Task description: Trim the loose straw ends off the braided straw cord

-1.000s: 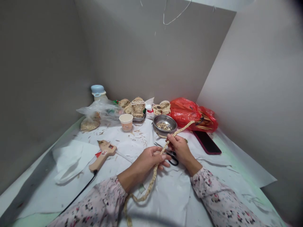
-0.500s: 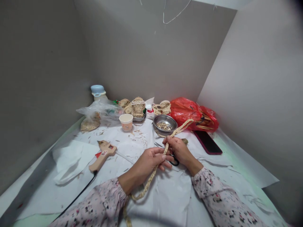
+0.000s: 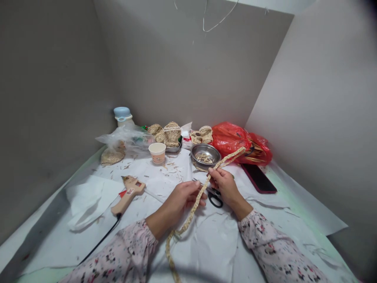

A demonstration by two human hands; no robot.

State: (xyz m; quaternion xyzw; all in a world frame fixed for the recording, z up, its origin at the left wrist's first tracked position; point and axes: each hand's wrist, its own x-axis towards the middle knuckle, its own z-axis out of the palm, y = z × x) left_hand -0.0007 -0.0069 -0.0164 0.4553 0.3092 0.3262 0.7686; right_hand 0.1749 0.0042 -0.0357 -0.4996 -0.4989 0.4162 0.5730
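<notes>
A long braided straw cord (image 3: pixel 193 212) runs from the front edge of view up between my hands, its upper end folded back in a loop. My right hand (image 3: pixel 226 188) is closed, pinching the cord between thumb and fingers below that loop. My left hand (image 3: pixel 181 200) stands with thumb and fingers apart; the cord crosses in front of its fingers, and whether they touch it I cannot tell. Black-handled scissors (image 3: pixel 215 199) lie on the paper between the hands, partly covered by the right hand.
To the left lies a beige glue gun (image 3: pixel 129 194) with its cable. Farther back are a paper cup (image 3: pixel 157 152), a metal bowl (image 3: pixel 218 159) of straw scraps, woven straw pieces (image 3: pixel 172 135) and a red plastic bag (image 3: pixel 231 137). A phone (image 3: pixel 259 179) lies at right.
My left hand has loosened from the cord, its thumb lifting away. The right hand has shifted slightly, the cord is straighter, and more of the scissors shows.
</notes>
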